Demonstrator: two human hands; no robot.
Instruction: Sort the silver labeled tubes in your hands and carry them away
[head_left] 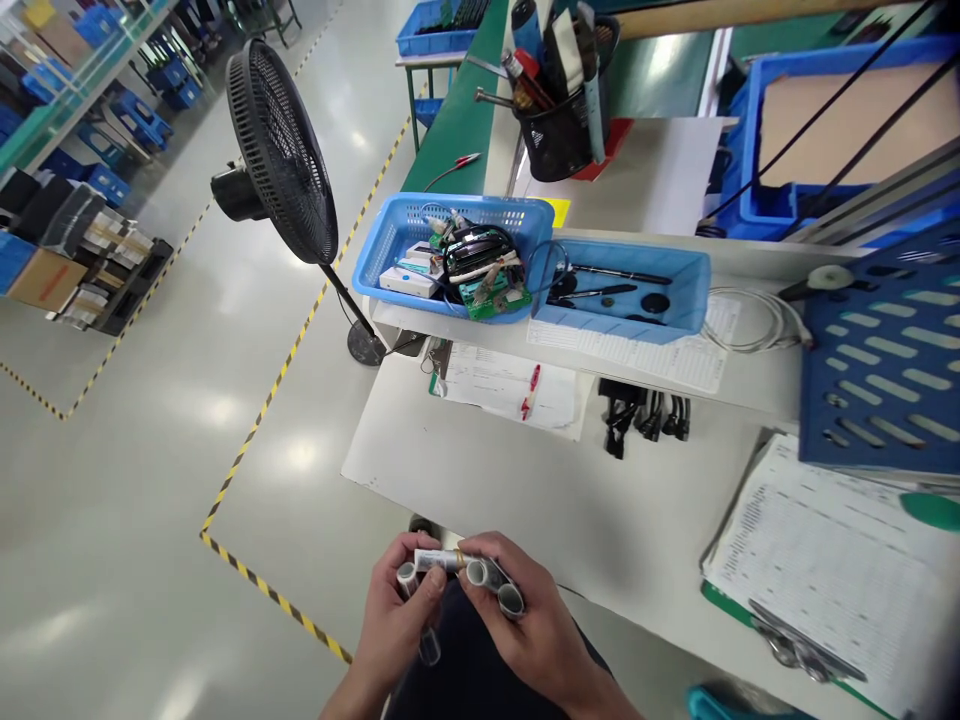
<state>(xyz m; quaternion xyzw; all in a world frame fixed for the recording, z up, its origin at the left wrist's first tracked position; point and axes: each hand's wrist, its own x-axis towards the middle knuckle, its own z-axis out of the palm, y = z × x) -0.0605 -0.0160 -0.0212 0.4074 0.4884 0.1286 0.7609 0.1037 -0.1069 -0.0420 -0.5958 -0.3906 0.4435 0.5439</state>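
Note:
Low in the view, just off the near edge of the white table [525, 480], both my hands are closed on a small bundle of grey tubes [487, 577] with open round ends. My left hand [397, 615] pinches the left end, where a white labelled tube [437, 559] with a gold band lies across the top. My right hand [525, 630] wraps round the tubes from the right, thumb on top. A clear piece hangs below my left fingers.
A light-blue basket [397, 225] with circuit boards and cables and a darker blue tray [694, 290] with tools stand on a raised shelf. Papers with a red pen [530, 390], black connectors [645, 415], a printed sheet [825, 560], a perforated blue panel [885, 360]. A black fan [281, 150] stands on the floor left.

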